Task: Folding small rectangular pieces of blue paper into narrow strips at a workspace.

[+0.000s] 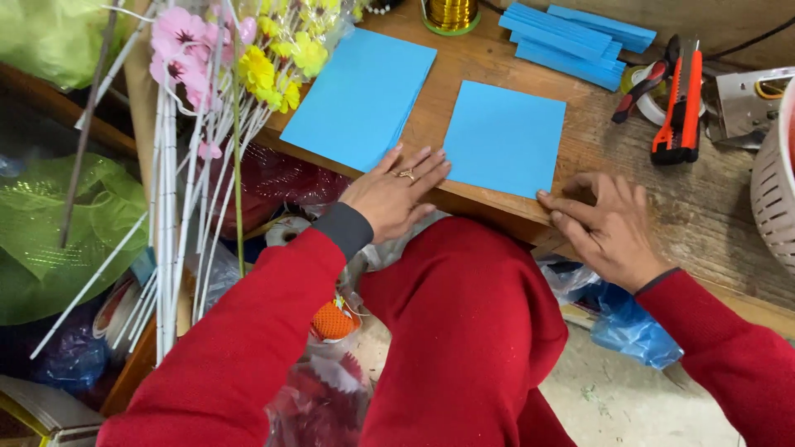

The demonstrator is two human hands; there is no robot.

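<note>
We find both hands at the near edge of a wooden desk [662, 199], the person seated with red sleeves and red trousers in view. The left hand [393, 194] lies flat, fingers spread and extended, a ring on one finger; its fingertips touch the left edge of a single blue foam sheet [503, 136] and rest just beside the near corner of a stack of blue foam sheets [360, 95]. It grips nothing. The right hand [609, 228] rests palm down on the desk, fingers loosely curled, its fingertips touching the near right corner of the single sheet; it pinches nothing that we can see. That sheet lies flat between the two hands, square to the desk edge, apart from the stack on its left.

Further back we note a pile of narrow blue foam strips [571, 41], a spool of gold wire [451, 15], and an orange and black utility knife [681, 103] lying beside red-handled pliers [639, 89]. A white slatted basket [774, 178] stands at the right edge. At the left, artificial pink and yellow flowers [248, 50] on white stems lean against the desk, with green wrapping [58, 223] and bags below.
</note>
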